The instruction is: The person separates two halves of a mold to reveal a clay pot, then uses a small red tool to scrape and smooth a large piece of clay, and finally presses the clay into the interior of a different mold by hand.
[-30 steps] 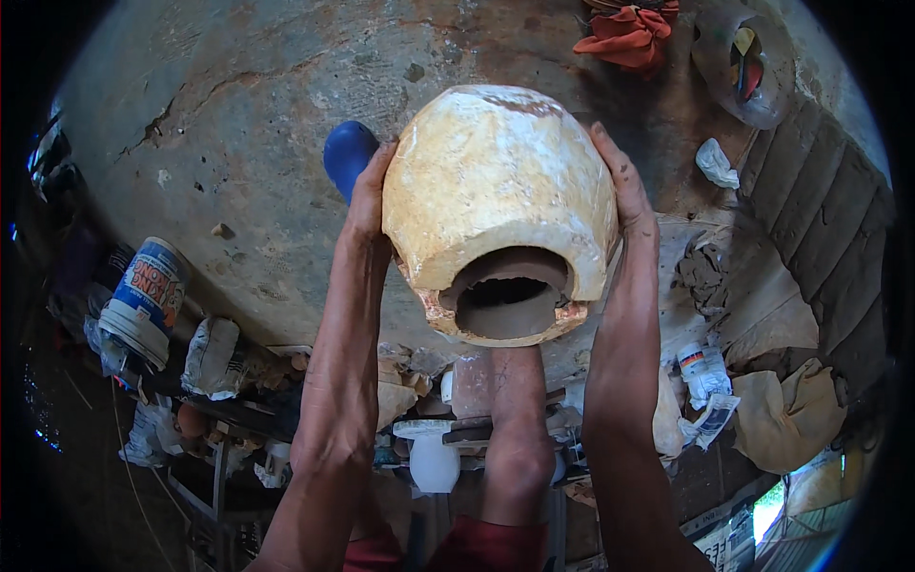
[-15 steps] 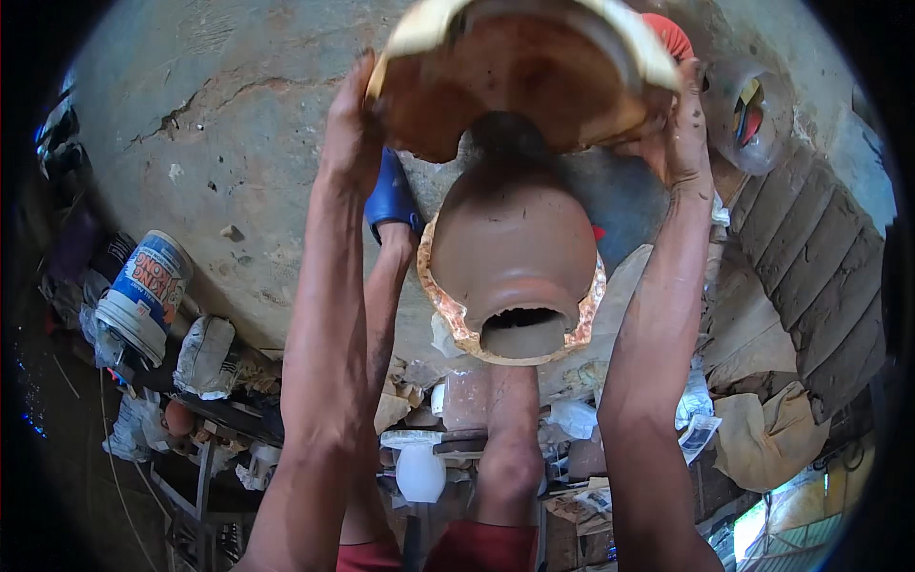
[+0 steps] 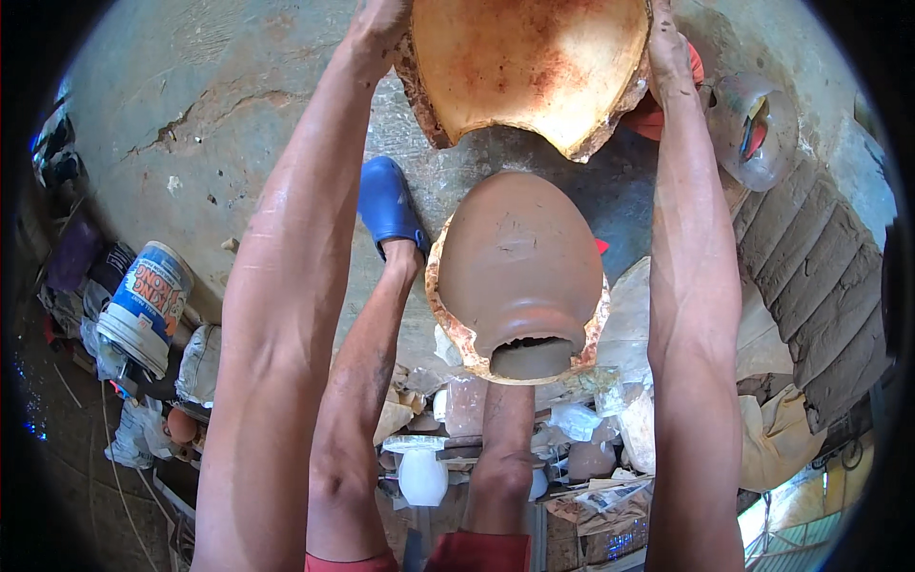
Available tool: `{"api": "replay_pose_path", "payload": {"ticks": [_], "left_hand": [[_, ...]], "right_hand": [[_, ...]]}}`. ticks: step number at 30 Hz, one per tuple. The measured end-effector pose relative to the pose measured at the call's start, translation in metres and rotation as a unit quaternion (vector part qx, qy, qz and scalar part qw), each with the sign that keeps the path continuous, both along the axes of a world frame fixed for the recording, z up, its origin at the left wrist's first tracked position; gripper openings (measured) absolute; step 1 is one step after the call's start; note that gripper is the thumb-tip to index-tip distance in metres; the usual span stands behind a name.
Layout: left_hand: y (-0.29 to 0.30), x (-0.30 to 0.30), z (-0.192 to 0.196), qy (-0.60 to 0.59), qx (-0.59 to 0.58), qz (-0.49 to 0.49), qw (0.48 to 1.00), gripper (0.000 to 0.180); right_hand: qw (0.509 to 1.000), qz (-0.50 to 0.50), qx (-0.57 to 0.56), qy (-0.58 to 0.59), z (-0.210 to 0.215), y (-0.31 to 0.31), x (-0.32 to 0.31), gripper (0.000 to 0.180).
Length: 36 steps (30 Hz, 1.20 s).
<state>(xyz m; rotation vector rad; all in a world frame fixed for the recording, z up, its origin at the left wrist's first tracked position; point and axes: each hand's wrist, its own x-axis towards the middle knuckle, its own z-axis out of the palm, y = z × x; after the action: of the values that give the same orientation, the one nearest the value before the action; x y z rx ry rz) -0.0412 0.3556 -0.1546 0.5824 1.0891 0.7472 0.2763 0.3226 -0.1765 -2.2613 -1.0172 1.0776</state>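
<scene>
Between both hands is a hollow mould half [image 3: 534,67], cream inside with rust-brown stains and a rough, chipped edge; its upper part is cut off by the frame. My left hand [image 3: 383,30] grips its left side, my right hand [image 3: 671,62] its right side. Nearer to me, apart from it, a smooth brown clay pot [image 3: 519,253] lies with its ragged-edged mouth toward me. The pot rests in the other mould half [image 3: 461,341], whose speckled rim shows around its sides and neck.
A blue clog [image 3: 389,205] is on my left foot, on the cracked concrete floor [image 3: 257,162]. Far right are an orange-red thing [image 3: 648,116], a clear plastic container [image 3: 758,133] and grey-brown clay slabs [image 3: 810,276]. A paint bucket [image 3: 145,307] leans at left. Clutter fills the near side.
The held mould half has moved away from me, off the pot, and tipped so that its hollow inside faces me. Both arms have stretched farther forward. The pot stays in the lower half.
</scene>
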Motion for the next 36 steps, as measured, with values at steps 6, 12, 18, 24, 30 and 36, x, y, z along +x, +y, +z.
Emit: {"api": "replay_pose_path", "payload": {"ticks": [6,12,18,24,30,36], "left_hand": [[-0.098,-0.037,-0.012,0.164,-0.018,0.203,0.965,0.049],[-0.303,-0.027,-0.002,0.148,-0.186,-0.031,0.971,0.077],[-0.322,-0.027,0.002,0.148,-0.159,-0.127,0.968,0.075],[-0.312,-0.016,0.029,0.059,-0.209,-0.095,0.972,0.067],[-0.342,-0.021,0.047,0.096,-0.140,-0.108,0.980,0.074],[-0.394,-0.027,0.064,0.118,-0.087,-0.151,0.978,0.082]], "right_hand": [[0.990,0.058,0.076,-0.103,0.061,-0.091,-0.017,0.069],[0.973,0.012,-0.161,0.166,0.078,-0.270,0.008,0.070],[0.916,0.008,-0.167,0.364,0.070,-0.308,-0.021,0.096],[0.920,0.036,-0.146,0.363,0.061,-0.318,-0.018,0.098],[0.933,0.077,-0.092,0.339,0.073,-0.347,-0.021,0.094],[0.922,-0.054,-0.239,0.300,0.062,-0.403,-0.005,0.091]]}}
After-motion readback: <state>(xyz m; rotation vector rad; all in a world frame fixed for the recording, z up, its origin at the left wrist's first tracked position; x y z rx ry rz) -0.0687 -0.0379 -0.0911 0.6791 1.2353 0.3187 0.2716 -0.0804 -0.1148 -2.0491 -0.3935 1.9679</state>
